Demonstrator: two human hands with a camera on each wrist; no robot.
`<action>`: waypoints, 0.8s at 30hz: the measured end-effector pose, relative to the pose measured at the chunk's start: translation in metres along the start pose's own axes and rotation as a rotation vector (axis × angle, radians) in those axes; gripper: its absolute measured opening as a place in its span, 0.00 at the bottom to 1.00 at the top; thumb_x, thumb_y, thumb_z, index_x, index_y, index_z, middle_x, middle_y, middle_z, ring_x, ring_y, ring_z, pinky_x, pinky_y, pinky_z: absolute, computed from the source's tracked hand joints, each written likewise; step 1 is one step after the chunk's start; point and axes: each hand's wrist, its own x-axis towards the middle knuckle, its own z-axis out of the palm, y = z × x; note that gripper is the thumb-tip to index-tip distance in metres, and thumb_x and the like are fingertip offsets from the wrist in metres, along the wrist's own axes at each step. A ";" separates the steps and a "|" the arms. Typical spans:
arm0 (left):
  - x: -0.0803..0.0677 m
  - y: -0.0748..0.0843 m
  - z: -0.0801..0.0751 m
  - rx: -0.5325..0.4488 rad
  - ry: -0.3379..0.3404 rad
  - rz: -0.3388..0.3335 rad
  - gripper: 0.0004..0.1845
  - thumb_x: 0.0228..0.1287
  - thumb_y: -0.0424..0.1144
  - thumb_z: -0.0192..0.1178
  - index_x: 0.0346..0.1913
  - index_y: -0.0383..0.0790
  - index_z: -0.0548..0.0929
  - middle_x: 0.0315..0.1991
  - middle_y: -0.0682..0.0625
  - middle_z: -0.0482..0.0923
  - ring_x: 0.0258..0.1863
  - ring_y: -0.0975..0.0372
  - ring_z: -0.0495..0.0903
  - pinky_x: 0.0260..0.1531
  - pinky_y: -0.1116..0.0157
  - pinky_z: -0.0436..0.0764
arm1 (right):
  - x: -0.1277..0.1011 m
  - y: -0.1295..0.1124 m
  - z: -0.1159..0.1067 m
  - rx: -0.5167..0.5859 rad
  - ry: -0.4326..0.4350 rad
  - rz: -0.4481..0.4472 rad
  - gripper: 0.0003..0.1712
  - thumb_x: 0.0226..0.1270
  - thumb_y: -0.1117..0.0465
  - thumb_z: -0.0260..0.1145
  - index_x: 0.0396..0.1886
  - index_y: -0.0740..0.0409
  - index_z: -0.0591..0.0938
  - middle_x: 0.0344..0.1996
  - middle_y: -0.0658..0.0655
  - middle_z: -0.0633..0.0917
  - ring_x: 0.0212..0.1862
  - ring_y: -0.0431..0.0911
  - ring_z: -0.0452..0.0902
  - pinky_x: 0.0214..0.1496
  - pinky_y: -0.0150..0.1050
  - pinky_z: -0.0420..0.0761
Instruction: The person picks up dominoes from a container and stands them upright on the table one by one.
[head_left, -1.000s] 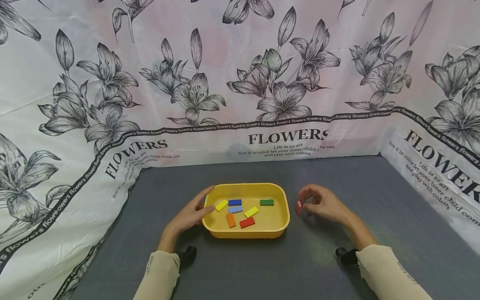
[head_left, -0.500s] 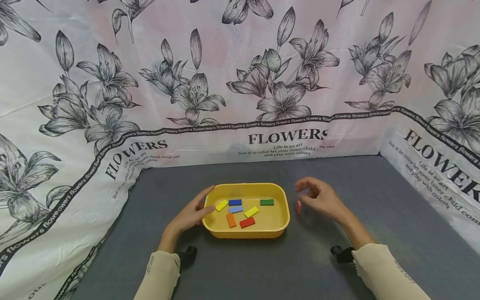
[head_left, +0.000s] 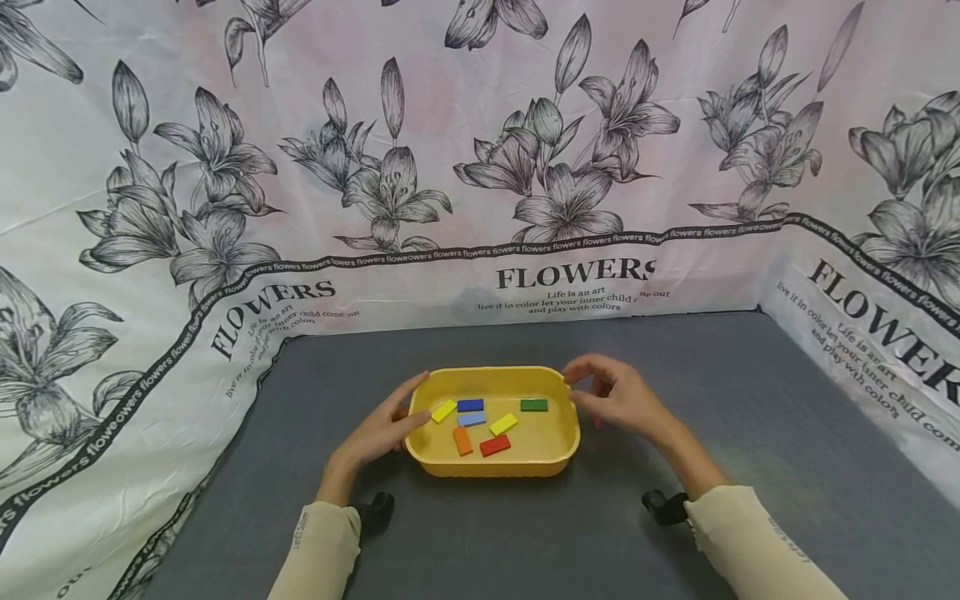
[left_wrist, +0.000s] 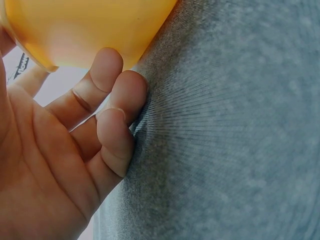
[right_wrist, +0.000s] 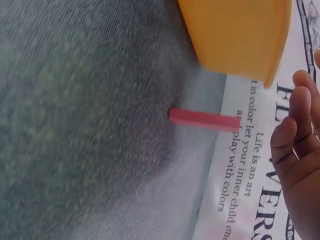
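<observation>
A yellow plastic tray (head_left: pixel 491 468) sits on the table, holding several small coloured blocks. My left hand (head_left: pixel 384 427) grips its left end, thumb over the rim and fingers along the outer wall; in the left wrist view, those fingers (left_wrist: pixel 127 97) lie low against the tray. My right hand (head_left: pixel 618 400) is at the tray's right rim with loosely bent fingers and holds nothing; whether it touches the rim cannot be told. A pink-red block (right_wrist: pixel 205 120) stands upright on the table just right of the tray, mostly hidden behind the right hand in the head view.
Inside the tray lie a green block (head_left: pixel 534 405), a red block (head_left: pixel 495 445), an orange block (head_left: pixel 462 440), plus blue and yellow ones. The dark grey table (head_left: pixel 480 542) ends at a flower-printed cloth (head_left: pixel 420 292) at the back and sides.
The right hand has let go of the pink-red block, leaving it upright on the table, then moved left to the tray's right rim. The left hand has stayed put.
</observation>
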 end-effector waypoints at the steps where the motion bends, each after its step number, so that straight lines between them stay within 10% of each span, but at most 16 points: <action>1: 0.000 0.000 0.000 0.001 0.001 -0.002 0.37 0.75 0.50 0.59 0.80 0.68 0.55 0.32 0.42 0.75 0.23 0.56 0.72 0.27 0.62 0.75 | 0.001 -0.002 0.001 -0.005 -0.003 0.004 0.17 0.67 0.66 0.71 0.55 0.59 0.82 0.50 0.65 0.86 0.19 0.50 0.77 0.22 0.39 0.78; 24: 0.004 -0.004 0.001 0.015 0.009 -0.007 0.38 0.75 0.48 0.58 0.81 0.65 0.53 0.28 0.46 0.72 0.21 0.56 0.71 0.26 0.61 0.75 | 0.029 -0.013 0.039 -0.472 -0.081 -0.078 0.17 0.59 0.63 0.75 0.50 0.52 0.87 0.43 0.53 0.88 0.45 0.50 0.77 0.49 0.45 0.74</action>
